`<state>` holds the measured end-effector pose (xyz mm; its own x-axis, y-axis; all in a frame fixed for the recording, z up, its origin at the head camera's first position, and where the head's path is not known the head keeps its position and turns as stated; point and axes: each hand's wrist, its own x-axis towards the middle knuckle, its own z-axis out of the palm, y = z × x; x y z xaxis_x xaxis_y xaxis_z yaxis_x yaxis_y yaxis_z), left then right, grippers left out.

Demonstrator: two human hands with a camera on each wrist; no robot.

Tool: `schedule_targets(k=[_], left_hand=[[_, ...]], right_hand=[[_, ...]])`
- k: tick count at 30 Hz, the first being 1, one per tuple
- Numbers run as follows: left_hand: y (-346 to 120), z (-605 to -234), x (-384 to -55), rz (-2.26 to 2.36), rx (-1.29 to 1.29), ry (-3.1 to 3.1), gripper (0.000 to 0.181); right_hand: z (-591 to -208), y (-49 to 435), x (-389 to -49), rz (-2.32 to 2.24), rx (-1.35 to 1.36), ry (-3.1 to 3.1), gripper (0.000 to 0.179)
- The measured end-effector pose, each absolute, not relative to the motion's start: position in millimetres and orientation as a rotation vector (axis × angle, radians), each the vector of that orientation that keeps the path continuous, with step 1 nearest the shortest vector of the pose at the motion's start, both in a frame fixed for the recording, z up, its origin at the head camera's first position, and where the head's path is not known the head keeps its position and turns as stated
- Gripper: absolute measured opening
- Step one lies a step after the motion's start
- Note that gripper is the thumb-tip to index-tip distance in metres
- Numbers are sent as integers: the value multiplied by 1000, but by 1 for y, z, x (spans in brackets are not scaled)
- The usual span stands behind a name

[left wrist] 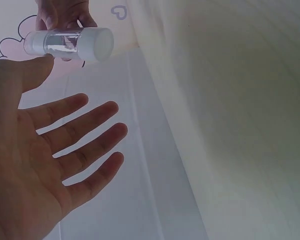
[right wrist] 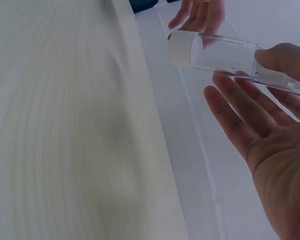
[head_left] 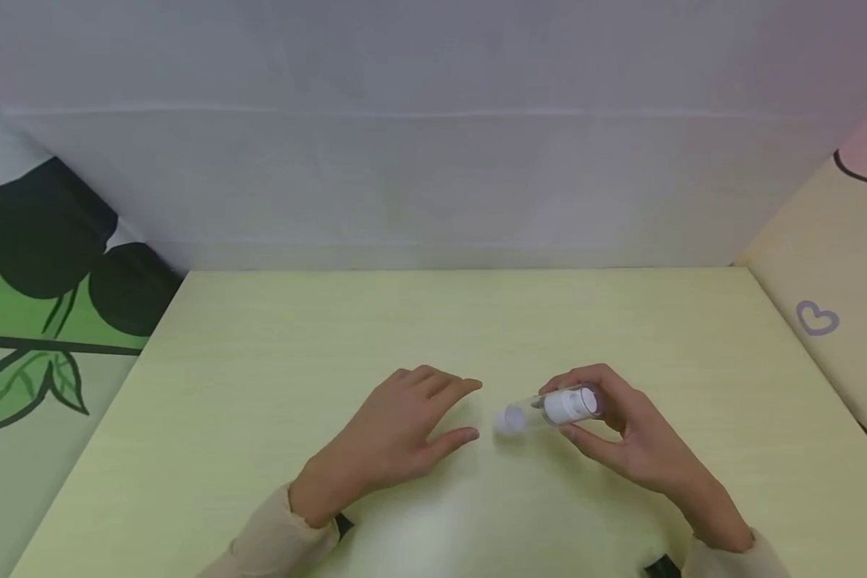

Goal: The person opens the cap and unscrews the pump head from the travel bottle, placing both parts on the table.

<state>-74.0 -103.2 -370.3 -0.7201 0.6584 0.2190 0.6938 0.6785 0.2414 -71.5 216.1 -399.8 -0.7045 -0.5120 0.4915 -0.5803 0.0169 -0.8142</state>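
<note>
My right hand point(head_left: 639, 437) pinches a small clear pump bottle point(head_left: 565, 406) between thumb and fingers. The bottle lies tilted nearly on its side, its white pump end under a clear cap toward the right and its white base toward the left hand. In the right wrist view the clear body point(right wrist: 222, 52) looks see-through, with the thumb on its upper side near the cap. My left hand point(head_left: 405, 433) hovers left of the bottle, holding nothing. Its fingers point(left wrist: 85, 145) are spread and nearly straight in the left wrist view, apart from the white base.
A pale wood-grain table point(head_left: 296, 321) lies under both hands. Behind it rises a whitish cloth wall point(head_left: 433, 177). A panel with dark and green drawings point(head_left: 50, 233) borders the left, and a beige panel with a heart point(head_left: 816, 319) the right.
</note>
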Motion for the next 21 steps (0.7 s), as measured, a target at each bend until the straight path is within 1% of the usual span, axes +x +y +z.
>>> schedule_targets(k=[13, 18, 21], left_hand=[[-88, -382, -67, -508, -1206, -2693, 58], [-85, -383, -65, -504, -1218, -2651, 57], [-83, -384, -64, -494, -1212, -2628, 54]], right_hand=[[-398, 204, -68, 1917, 1227, -2133, 52], [-401, 200, -67, 1929, 1250, -2112, 53], [-403, 197, -65, 1937, 1247, -2109, 54]])
